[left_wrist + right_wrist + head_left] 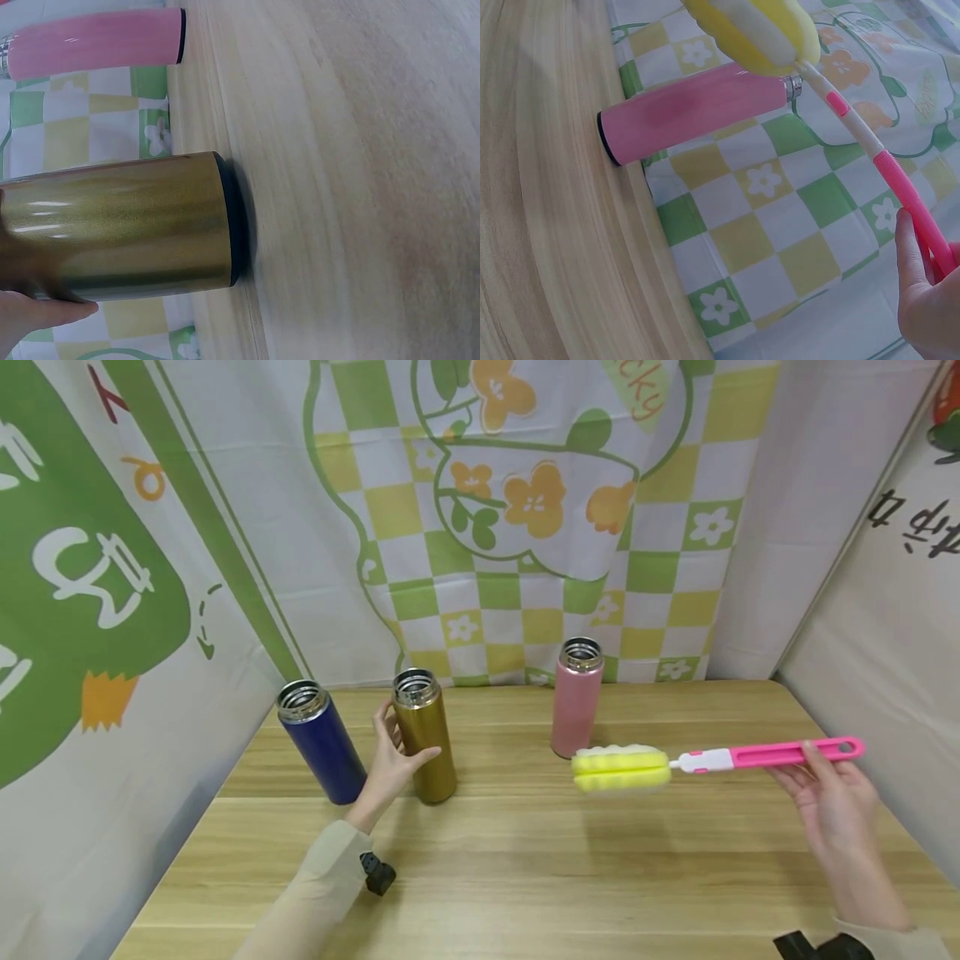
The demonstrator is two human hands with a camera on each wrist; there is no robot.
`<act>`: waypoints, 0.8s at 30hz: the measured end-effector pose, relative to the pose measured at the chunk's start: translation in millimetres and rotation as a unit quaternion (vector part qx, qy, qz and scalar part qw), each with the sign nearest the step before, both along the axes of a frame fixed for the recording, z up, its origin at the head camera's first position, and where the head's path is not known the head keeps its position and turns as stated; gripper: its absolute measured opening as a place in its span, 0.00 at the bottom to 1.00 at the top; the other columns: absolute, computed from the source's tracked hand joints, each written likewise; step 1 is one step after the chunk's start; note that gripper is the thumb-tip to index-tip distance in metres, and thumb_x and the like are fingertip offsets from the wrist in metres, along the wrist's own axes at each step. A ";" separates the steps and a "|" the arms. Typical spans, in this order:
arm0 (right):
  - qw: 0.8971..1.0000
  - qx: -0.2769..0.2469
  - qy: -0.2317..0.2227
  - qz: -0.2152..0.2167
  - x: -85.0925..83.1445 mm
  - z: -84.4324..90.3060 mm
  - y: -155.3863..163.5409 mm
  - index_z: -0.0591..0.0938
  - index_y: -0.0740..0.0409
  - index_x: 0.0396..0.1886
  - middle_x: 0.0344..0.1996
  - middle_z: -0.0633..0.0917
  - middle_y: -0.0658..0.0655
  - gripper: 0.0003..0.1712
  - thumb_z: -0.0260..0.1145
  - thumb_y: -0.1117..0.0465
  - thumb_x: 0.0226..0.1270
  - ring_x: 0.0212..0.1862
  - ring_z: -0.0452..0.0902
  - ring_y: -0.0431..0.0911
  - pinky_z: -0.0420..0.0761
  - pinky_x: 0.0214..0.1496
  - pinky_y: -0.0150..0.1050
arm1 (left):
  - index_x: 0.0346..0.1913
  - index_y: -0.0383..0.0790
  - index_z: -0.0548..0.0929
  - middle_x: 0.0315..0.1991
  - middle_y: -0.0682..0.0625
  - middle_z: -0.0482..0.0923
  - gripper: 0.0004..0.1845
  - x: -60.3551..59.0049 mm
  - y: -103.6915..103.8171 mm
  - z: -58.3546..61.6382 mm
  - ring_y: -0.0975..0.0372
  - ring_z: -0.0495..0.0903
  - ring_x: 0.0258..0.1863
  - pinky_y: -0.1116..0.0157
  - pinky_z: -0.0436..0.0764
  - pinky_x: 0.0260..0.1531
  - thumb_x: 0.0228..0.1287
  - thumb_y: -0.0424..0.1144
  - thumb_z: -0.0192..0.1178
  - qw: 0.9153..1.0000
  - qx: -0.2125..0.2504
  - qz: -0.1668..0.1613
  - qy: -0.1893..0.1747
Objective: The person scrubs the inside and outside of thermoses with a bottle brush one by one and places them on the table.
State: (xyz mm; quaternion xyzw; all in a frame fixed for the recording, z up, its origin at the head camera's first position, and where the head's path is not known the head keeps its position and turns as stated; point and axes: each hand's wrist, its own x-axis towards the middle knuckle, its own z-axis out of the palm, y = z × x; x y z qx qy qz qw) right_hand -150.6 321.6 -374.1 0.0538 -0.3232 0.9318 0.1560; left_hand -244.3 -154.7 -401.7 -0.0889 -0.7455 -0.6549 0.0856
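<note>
My left hand (392, 770) grips a gold thermos bottle (429, 743), thumb across its front and fingers at its far left side. The left wrist view shows the dark base of this gold bottle (120, 225) at the tabletop. By its handle, my right hand (834, 797) holds a pink and white bottle brush (780, 754) level above the table. Its yellow and white sponge head (621, 770) points left, near a pink thermos bottle (576, 706) standing farther back. Left of the gold one stands a dark blue thermos bottle (324, 747). All three have uncovered mouths with metal rims.
The wooden table (517, 877) carries the bottles. A patterned curtain (540, 593) hangs right behind its back edge. More printed cloth (82, 593) closes in the left side, and a pale cloth wall (892, 652) the right.
</note>
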 end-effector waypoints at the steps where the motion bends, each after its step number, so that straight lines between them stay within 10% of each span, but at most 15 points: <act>1: 1.000 -0.002 -0.001 0.001 0.8 1.1 -1.0 0.72 0.72 0.35 0.31 0.80 0.67 0.05 0.49 0.75 0.63 0.35 0.80 0.56 0.76 0.42 0.44 | 0.64 0.43 0.38 0.62 0.37 0.52 0.50 0.2 -0.6 -1.1 0.45 0.58 0.60 0.48 0.61 0.56 0.45 0.22 0.63 1.000 -0.002 0.001 0.002; 11: 1.000 -0.020 0.016 -0.018 -20.0 -36.7 34.2 0.71 0.76 0.37 0.33 0.79 0.72 0.06 0.49 0.76 0.62 0.37 0.78 0.62 0.74 0.44 0.51 | 0.64 0.45 0.39 0.61 0.37 0.54 0.52 2.6 -6.4 -11.5 0.46 0.58 0.60 0.48 0.59 0.57 0.44 0.24 0.65 1.000 -0.012 -0.010 0.021; 24: 0.999 -0.042 0.027 -0.017 -4.2 -3.6 18.2 0.70 0.74 0.32 0.29 0.79 0.69 0.04 0.48 0.76 0.62 0.33 0.79 0.59 0.76 0.41 0.49 | 0.67 0.43 0.40 0.61 0.36 0.53 0.51 20.6 -2.7 -10.0 0.45 0.58 0.60 0.51 0.55 0.60 0.46 0.25 0.65 0.999 -0.022 0.028 0.024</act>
